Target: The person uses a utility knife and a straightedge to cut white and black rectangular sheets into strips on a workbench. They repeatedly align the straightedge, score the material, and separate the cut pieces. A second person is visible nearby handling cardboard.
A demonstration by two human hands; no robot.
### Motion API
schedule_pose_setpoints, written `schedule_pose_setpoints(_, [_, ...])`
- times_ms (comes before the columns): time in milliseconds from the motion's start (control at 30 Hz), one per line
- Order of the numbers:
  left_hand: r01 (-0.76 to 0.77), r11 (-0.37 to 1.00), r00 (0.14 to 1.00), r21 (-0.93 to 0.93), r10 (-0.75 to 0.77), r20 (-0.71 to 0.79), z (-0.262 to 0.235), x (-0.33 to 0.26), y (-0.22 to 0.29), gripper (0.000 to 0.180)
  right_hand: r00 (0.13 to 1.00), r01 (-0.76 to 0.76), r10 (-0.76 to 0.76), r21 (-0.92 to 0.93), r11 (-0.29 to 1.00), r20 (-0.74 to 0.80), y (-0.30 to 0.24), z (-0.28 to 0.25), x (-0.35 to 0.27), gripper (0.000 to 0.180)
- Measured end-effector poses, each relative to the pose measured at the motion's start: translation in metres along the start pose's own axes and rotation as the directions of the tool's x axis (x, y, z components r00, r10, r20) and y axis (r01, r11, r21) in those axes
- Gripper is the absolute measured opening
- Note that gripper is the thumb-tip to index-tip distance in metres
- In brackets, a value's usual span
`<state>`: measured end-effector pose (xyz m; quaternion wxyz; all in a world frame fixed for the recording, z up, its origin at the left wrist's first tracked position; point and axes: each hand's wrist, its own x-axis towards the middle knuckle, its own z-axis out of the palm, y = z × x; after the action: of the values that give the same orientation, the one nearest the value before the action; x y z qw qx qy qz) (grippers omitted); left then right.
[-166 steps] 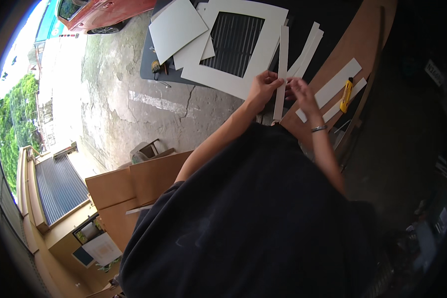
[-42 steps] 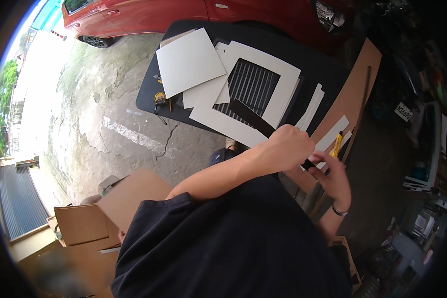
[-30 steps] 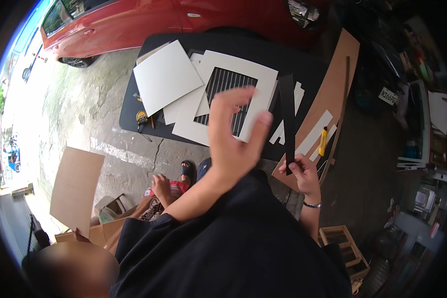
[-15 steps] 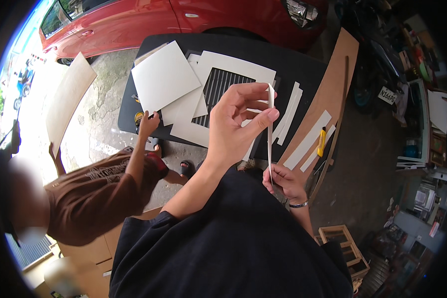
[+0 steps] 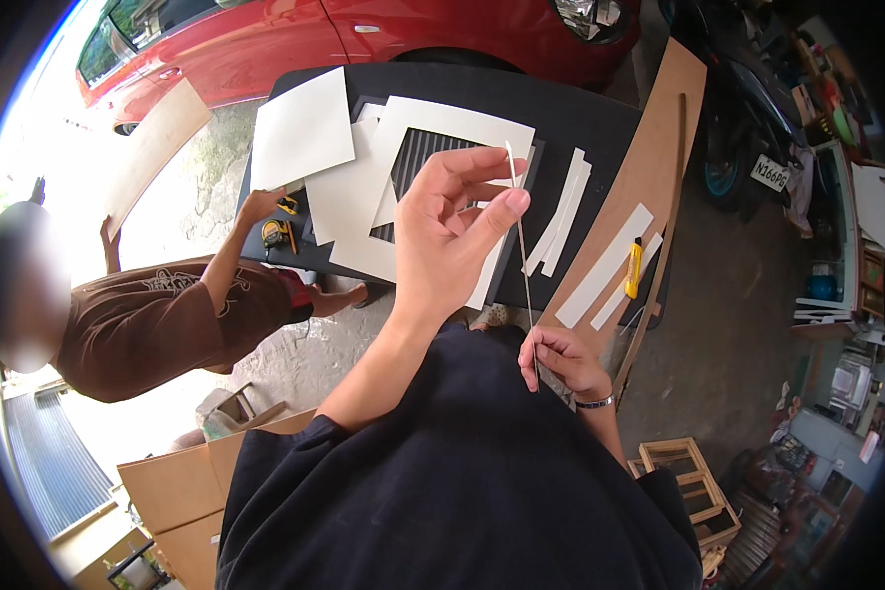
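My left hand [image 5: 452, 231] is raised in front of me and pinches the top of a long thin white strip [image 5: 523, 261], seen edge-on. My right hand [image 5: 560, 359] grips the strip's lower end close to my body. The strip hangs upright between the two hands. Below them a black table [image 5: 560, 108] carries a white mat frame [image 5: 364, 231] with a striped panel showing through its window, a square white board [image 5: 303, 130] and several white strips [image 5: 560, 211].
A brown board [image 5: 649, 157] leans along the table's right edge, with white strips and a yellow utility knife [image 5: 634, 268] on it. A person in a brown shirt [image 5: 162, 320] crouches at the left, one hand by a tape measure [image 5: 273, 234]. A red car [image 5: 364, 34] stands behind.
My left hand has lifted the strip's top higher while the right keeps the bottom. The person at the left has come closer to the table and reached a hand onto it.
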<state>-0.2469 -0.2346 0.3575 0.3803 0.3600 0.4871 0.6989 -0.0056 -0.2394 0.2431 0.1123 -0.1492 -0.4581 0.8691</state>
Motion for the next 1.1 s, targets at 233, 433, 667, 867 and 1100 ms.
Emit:
schedule_pose_setpoints(233, [0.01, 0.997, 1.0, -0.082, -0.01, -0.005, 0.017, -0.003, -0.018, 0.028, 0.997, 0.062, -0.063, -0.016, 0.998, -0.048, 0.0, -0.016, -0.018, 0.029])
schedule_pose_setpoints(433, [0.253, 0.96, 0.965, -0.119, -0.241, 0.102, 0.029, -0.03, -0.064, 0.029, 0.926, 0.149, -0.158, -0.054, 0.987, -0.343, 0.028, -0.036, -0.024, 0.016])
schedule_pose_setpoints(667, [0.395, 0.908, 0.914, 0.138, -0.404, 0.044, 0.029, -0.058, -0.095, 0.02, 0.884, 0.094, -0.16, -0.168, 0.981, -0.439, 0.041, -0.049, -0.015, 0.016])
schedule_pose_setpoints(867, [0.333, 0.936, 0.94, 0.115, -0.32, -0.115, 0.004, -0.063, -0.092, 0.016, 0.817, 0.041, -0.15, -0.202, 0.978, -0.557, 0.06, -0.079, 0.023, 0.028])
schedule_pose_setpoints(1100, [0.238, 0.955, 0.921, 0.176, -0.165, -0.353, -0.053, -0.074, -0.077, 0.011, 0.617, -0.431, 0.074, -0.258, 0.865, -0.784, 0.213, -0.149, 0.089, 0.06])
